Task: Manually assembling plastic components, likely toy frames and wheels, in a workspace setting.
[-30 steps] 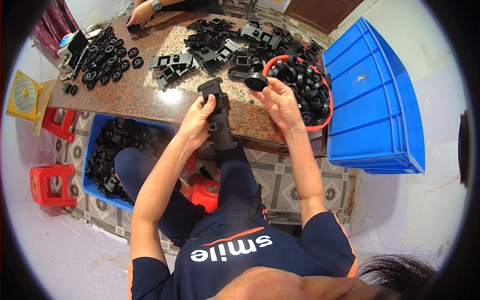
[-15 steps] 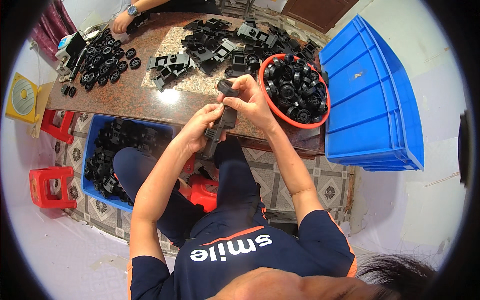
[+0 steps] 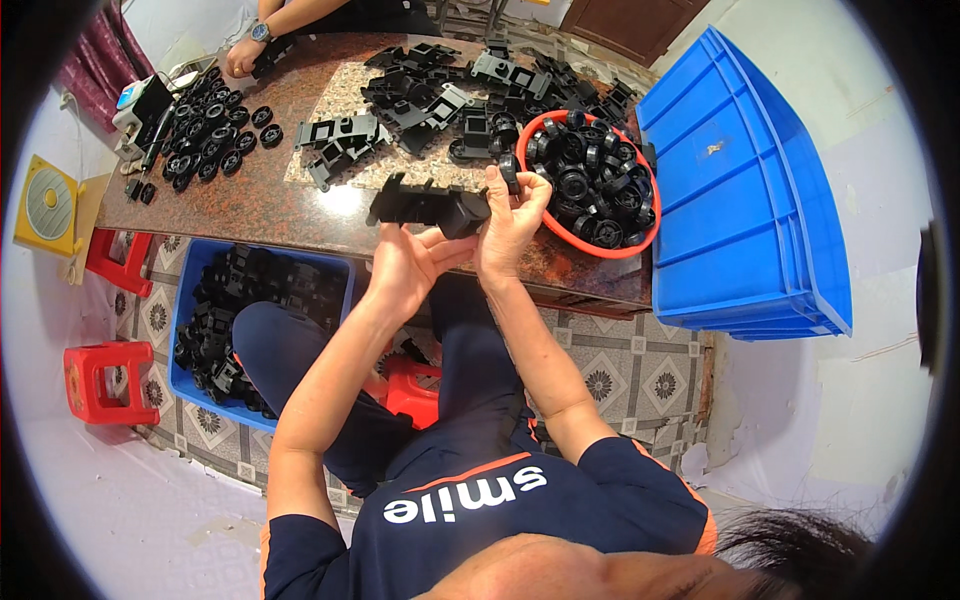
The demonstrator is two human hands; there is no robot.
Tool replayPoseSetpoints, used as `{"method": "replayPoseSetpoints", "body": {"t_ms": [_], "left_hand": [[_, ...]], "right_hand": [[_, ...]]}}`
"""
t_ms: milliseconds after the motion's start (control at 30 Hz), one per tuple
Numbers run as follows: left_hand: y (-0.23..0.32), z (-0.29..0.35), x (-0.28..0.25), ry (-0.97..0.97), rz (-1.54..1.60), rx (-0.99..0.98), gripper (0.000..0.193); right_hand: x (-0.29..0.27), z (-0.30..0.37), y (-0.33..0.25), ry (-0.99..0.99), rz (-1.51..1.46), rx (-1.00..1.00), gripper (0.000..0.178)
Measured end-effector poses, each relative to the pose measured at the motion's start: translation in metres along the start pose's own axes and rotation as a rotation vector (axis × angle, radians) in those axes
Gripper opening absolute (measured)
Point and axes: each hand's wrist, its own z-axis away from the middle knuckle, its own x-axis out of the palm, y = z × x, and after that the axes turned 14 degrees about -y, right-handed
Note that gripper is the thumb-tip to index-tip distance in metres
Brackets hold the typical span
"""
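A black plastic vehicle chassis (image 3: 415, 205) lies sideways just above the table's near edge, with a round wheel-like part (image 3: 463, 213) at its right end. My left hand (image 3: 402, 268) holds the chassis from below, its fingers reaching under it toward the right. Between the thumb and fingers of my right hand (image 3: 512, 225) is a loose black wheel (image 3: 508, 173), held upright beside the orange-red basket (image 3: 645, 235). The heel and side of my right hand are close to the chassis's right end; whether they touch it I cannot tell. More black wheels (image 3: 575, 183) fill the basket.
Several chassis parts (image 3: 415, 100) are heaped on the table (image 3: 250, 205), with loose wheels (image 3: 205, 130) at the left. A blue crate (image 3: 740, 190) stands right of the basket. Below the table, a blue bin (image 3: 180, 370) holds black parts. Another person's hand (image 3: 243, 58) is at the far left.
The chassis has swung from a steep slant to nearly level. My right hand has shifted right and slightly down, taking the wheel away from the chassis toward the basket.
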Motion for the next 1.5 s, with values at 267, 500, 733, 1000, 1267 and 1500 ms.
{"method": "replayPoseSetpoints", "body": {"t_ms": [267, 500, 733, 1000, 1267, 1500], "left_hand": [[-0.025, 0.011, -0.007, 0.134, 0.481, 0.213, 0.034], [0.004, 0.000, -0.014, 0.439, -0.107, 0.268, 0.037], [0.028, -0.002, -0.016, 0.257, -0.076, 0.096, 0.062], [0.033, -0.016, -0.025, 0.277, -0.277, 0.021, 0.040], [0.039, -0.012, -0.014, 0.190, -0.265, 0.043, 0.036], [0.036, -0.009, -0.015, 0.152, -0.302, 0.079, 0.035]], "right_hand": [[0.001, 0.011, 0.020, 0.094, 0.132, -0.153, 0.032], [-0.005, 0.044, 0.033, -0.310, 0.503, -0.301, 0.032], [-0.015, 0.032, 0.012, -0.225, -0.116, 0.177, 0.008], [-0.009, 0.029, -0.020, -0.294, -0.297, 0.189, 0.035], [-0.035, 0.025, -0.033, -0.484, -0.355, 0.441, 0.023], [-0.028, 0.030, -0.041, -0.594, -0.111, 0.444, 0.022]]}}
